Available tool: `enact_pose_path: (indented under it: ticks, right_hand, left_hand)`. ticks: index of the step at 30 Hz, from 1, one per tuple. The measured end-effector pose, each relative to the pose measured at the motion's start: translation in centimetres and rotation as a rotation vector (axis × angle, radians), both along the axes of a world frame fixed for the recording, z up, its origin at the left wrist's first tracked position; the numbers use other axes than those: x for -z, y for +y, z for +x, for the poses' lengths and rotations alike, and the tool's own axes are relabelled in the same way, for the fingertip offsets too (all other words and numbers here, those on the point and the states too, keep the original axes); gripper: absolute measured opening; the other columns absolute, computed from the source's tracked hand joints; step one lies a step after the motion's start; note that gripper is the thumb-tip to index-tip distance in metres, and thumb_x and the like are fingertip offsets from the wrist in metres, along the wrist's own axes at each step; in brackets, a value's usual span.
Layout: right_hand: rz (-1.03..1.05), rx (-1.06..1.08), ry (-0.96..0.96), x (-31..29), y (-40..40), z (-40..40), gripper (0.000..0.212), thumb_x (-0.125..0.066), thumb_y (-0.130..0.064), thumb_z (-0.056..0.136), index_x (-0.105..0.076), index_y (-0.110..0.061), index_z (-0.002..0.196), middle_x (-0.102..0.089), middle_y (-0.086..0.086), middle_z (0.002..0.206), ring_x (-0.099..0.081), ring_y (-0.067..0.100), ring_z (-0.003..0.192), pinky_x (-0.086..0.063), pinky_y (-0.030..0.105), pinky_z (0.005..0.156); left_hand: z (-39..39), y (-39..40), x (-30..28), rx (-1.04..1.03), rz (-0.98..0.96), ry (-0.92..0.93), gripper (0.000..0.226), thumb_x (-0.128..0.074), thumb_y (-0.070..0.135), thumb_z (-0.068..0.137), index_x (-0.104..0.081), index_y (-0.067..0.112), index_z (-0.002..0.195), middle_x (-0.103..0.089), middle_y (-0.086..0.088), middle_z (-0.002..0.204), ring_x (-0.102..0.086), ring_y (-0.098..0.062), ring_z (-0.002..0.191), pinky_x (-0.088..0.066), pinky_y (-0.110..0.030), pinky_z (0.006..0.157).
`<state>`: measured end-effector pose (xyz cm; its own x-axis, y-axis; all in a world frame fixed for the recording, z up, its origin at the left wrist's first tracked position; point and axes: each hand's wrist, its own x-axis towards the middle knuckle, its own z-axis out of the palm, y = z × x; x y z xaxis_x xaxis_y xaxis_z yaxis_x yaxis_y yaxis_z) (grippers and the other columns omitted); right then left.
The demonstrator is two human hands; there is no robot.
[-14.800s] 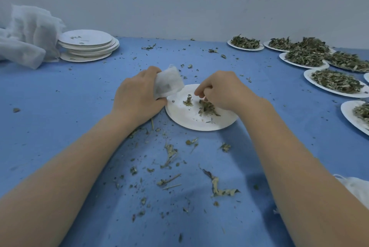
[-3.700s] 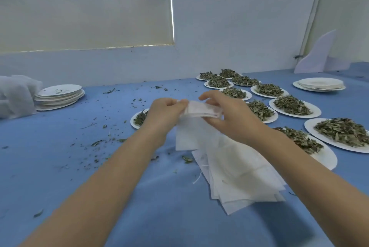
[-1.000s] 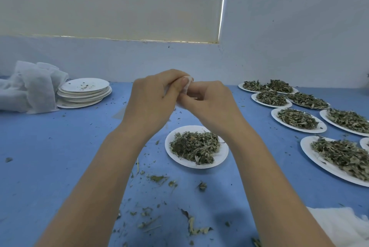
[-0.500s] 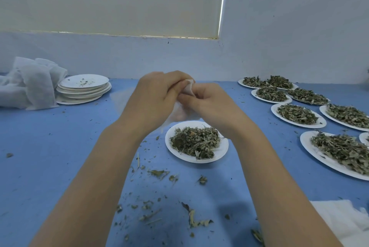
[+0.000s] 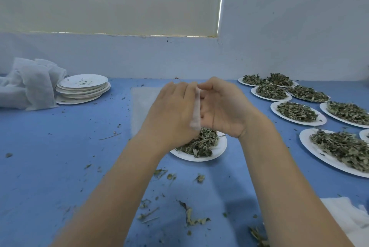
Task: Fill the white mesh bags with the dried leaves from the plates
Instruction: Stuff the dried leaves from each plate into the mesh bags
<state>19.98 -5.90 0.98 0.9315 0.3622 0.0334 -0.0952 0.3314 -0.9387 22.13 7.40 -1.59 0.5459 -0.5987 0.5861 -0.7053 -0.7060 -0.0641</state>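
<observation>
I had both hands raised over the plate [image 5: 217,149] of leaves [image 5: 199,143] at the centre of the tabletop [image 5: 50,156], working a bag [image 5: 196,110] open. The left hand [image 5: 173,110] had its fingers [image 5: 179,90] fairly straight and seemed slipped inside the mesh, which spread out toward nine o'clock; the right hand [image 5: 221,110] had its fingers curled at the bag's white rim, apparently pinching it. The job here, as I judged it, was to part the two mesh layers fully and hold the mouth wide directly above the plate, so that scooped leaves would drop in, not onto the tabletop, where crumbs [image 5: 191,216] already lay at six o'clock. More heaped plates [image 5: 297,111] waited at two to three o'clock, emptied ones [image 5: 83,86] sat stacked at ten, with filled bags [image 5: 30,84] beside them. I could read no brand, label or writing anywhere.
</observation>
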Motion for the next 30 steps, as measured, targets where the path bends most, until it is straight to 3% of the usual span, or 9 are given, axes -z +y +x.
enact_pose_path:
  ticks: [2,5,9,12,15,21,27,30]
  right_hand:
    - [-0.073,-0.011,0.024,0.1,-0.3,0.0,0.032,-0.044,-0.029,0.092,-0.062,-0.004,0.088,-0.064,0.007,0.071,-0.064,0.018,0.066,-0.056,0.028,0.062]
    - [-0.231,0.059,-0.006,0.2,-0.6,0.2,0.033,-0.05,-0.031,0.094,-0.065,-0.001,0.095,-0.069,0.015,0.084,-0.068,0.024,0.077,-0.059,0.033,0.072]
    - [-0.701,0.262,-0.144,1.1,-1.5,0.4,0.022,-0.062,-0.03,0.088,-0.072,-0.011,0.088,-0.074,0.007,0.084,-0.068,0.014,0.072,-0.058,0.023,0.069]
    - [-1.129,0.288,-0.172,2.4,-1.8,0.8,0.017,-0.073,-0.036,0.077,-0.073,-0.025,0.09,-0.071,-0.004,0.086,-0.066,0.008,0.069,-0.057,0.023,0.067]
    - [-1.361,0.301,-0.173,3.6,-1.3,1.4,0.033,-0.078,-0.043,0.069,-0.068,-0.036,0.099,-0.061,-0.01,0.094,-0.058,0.006,0.072,-0.052,0.027,0.073]
    - [-1.477,0.375,-0.353,5.7,0.5,2.4,0.047,-0.074,-0.046,0.07,-0.059,-0.041,0.114,-0.042,-0.007,0.1,-0.046,0.011,0.092,-0.042,0.028,0.077]
    - [-1.545,0.328,-0.446,6.6,1.4,3.1,0.033,-0.068,-0.033,0.082,-0.065,-0.033,0.115,-0.039,-0.007,0.097,-0.047,0.015,0.098,-0.034,0.025,0.073]
    - [-1.58,0.314,-0.456,6.7,1.6,3.2,0.029,-0.065,-0.033,0.085,-0.066,-0.031,0.114,-0.04,-0.006,0.098,-0.049,0.015,0.097,-0.035,0.024,0.072]
  left_hand:
    - [0.1,-0.3,0.6,-0.016,-0.088,-0.102,0.038,-0.065,0.005,0.064,-0.057,-0.009,0.099,-0.057,-0.017,0.08,-0.055,-0.036,0.072,-0.044,-0.04,0.069]
    - [0.6,0.5,1.1,-0.015,-0.078,-0.119,0.041,-0.073,0.002,0.054,-0.059,-0.006,0.091,-0.058,-0.015,0.073,-0.057,-0.033,0.061,-0.043,-0.033,0.057]
    - [2.1,2.5,1.9,-0.164,-0.031,-0.001,0.026,-0.063,0.017,0.074,-0.055,0.008,0.097,-0.059,-0.005,0.088,-0.055,-0.029,0.078,-0.023,-0.028,0.064]
    - [2.8,4.0,2.9,-0.231,-0.079,0.134,0.011,-0.049,0.02,0.079,-0.05,0.014,0.089,-0.057,0.001,0.086,-0.054,-0.028,0.081,-0.024,-0.029,0.062]
    - [3.1,4.6,3.9,-0.238,-0.034,0.188,0.021,-0.055,0.026,0.077,-0.051,0.017,0.095,-0.057,0.004,0.091,-0.053,-0.023,0.082,-0.026,-0.027,0.062]
    - [4.1,4.5,5.3,-0.216,-0.055,0.292,0.032,-0.062,0.033,0.074,-0.044,0.022,0.099,-0.05,0.008,0.092,-0.051,-0.018,0.085,-0.029,-0.026,0.066]
    - [5.1,5.1,6.7,-0.189,-0.065,0.259,0.037,-0.058,0.042,0.07,-0.043,0.024,0.1,-0.046,0.012,0.089,-0.049,-0.016,0.089,-0.031,-0.028,0.086]
    - [5.4,5.4,7.2,-0.184,-0.1,0.29,0.035,-0.055,0.042,0.068,-0.041,0.026,0.096,-0.049,0.012,0.089,-0.048,-0.015,0.083,-0.035,-0.03,0.083]
